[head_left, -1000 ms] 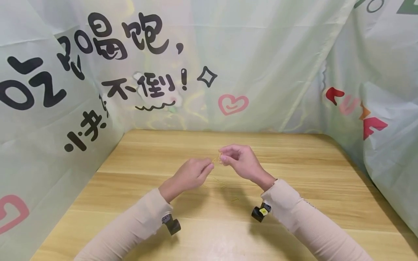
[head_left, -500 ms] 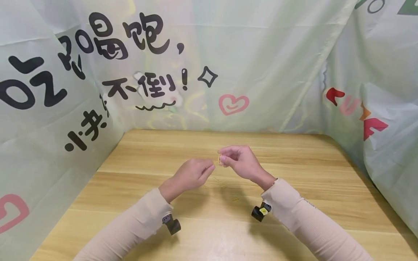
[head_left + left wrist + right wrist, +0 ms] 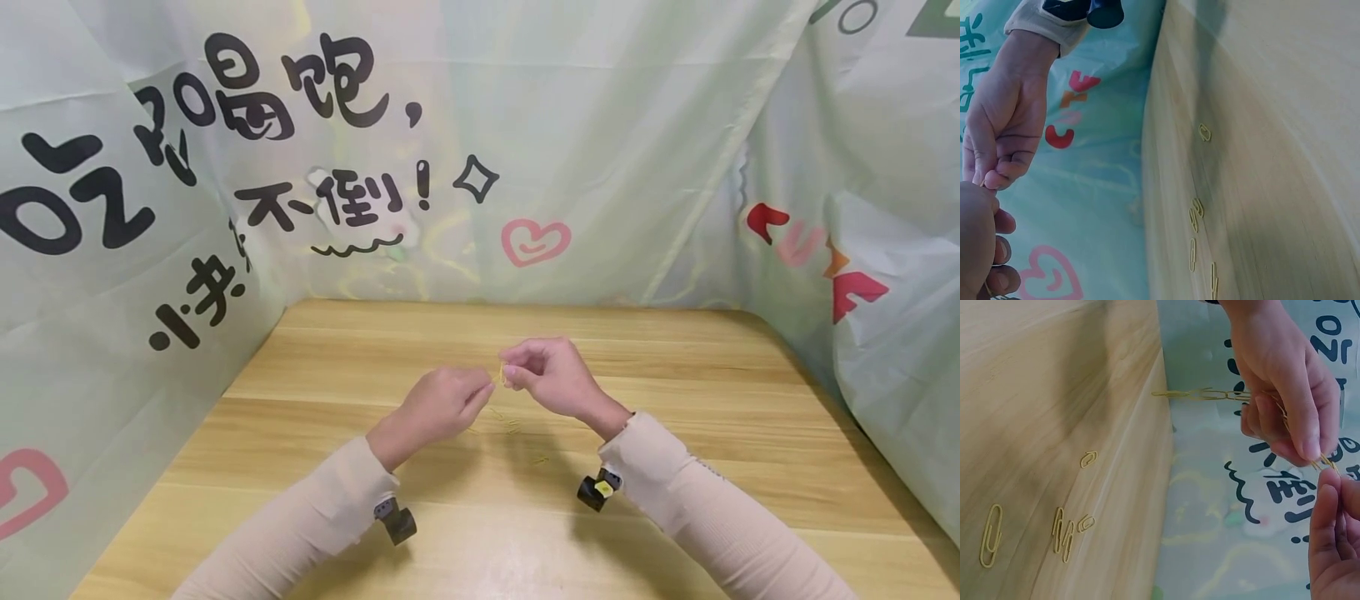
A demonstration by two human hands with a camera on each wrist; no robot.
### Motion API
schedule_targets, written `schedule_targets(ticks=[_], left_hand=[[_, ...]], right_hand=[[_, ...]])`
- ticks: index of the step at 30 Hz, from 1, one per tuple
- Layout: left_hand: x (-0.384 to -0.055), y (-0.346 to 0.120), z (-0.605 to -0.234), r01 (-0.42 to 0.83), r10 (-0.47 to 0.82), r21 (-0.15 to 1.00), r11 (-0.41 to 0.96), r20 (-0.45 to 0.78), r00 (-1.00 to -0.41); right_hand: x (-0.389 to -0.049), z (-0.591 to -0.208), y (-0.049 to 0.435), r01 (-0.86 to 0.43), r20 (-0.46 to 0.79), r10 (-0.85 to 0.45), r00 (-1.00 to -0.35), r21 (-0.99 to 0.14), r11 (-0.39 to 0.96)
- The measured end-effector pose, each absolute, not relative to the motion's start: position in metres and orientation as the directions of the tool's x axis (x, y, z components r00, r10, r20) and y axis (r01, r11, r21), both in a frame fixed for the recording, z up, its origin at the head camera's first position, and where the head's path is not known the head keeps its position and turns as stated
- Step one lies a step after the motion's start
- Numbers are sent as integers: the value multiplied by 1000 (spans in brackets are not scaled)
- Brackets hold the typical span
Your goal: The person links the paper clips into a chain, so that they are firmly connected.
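Note:
My left hand (image 3: pixel 438 406) pinches the end of a chain of gold paper clips (image 3: pixel 1232 395) between thumb and forefinger. In the right wrist view the chain runs through the curled fingers and trails out the other side. Facing it, my right hand (image 3: pixel 557 379) pinches a single gold paper clip (image 3: pixel 503 372) by thumb and fingertips. The two hands meet above the table, fingertips almost touching, and the clip overlaps the chain's end there. Part of that clip is hidden by the fingers.
Several loose gold paper clips lie on the wooden table (image 3: pixel 660 467) below the hands, among them one paper clip (image 3: pixel 991 536) and another paper clip (image 3: pixel 1204 132) set apart. A printed cloth (image 3: pixel 615 167) hangs around the table's back and sides.
The small gap between the hands has closed. The right hand's paper clip has come up against the left fingertips and the chain's end. The loose paper clips have stayed put.

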State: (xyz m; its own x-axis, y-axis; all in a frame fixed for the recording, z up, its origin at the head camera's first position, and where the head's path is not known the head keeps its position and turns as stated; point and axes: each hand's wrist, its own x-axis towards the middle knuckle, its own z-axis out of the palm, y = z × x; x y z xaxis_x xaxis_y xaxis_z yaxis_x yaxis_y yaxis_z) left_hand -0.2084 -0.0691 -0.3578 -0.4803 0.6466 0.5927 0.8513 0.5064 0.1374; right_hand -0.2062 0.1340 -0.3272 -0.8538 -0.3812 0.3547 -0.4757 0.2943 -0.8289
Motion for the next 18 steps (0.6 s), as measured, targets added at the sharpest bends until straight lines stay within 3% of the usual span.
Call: schedule_targets(ticks=[5, 18], left_hand=[[-207, -67, -357, 869, 644, 76, 489, 640, -419], [-207, -68, -358, 882, 643, 33, 469, 672, -367]], right_hand=[[-204, -328, 133, -501, 371, -389, -843, -806, 316], [-204, -326, 136, -498, 375, -372, -849, -803, 328]])
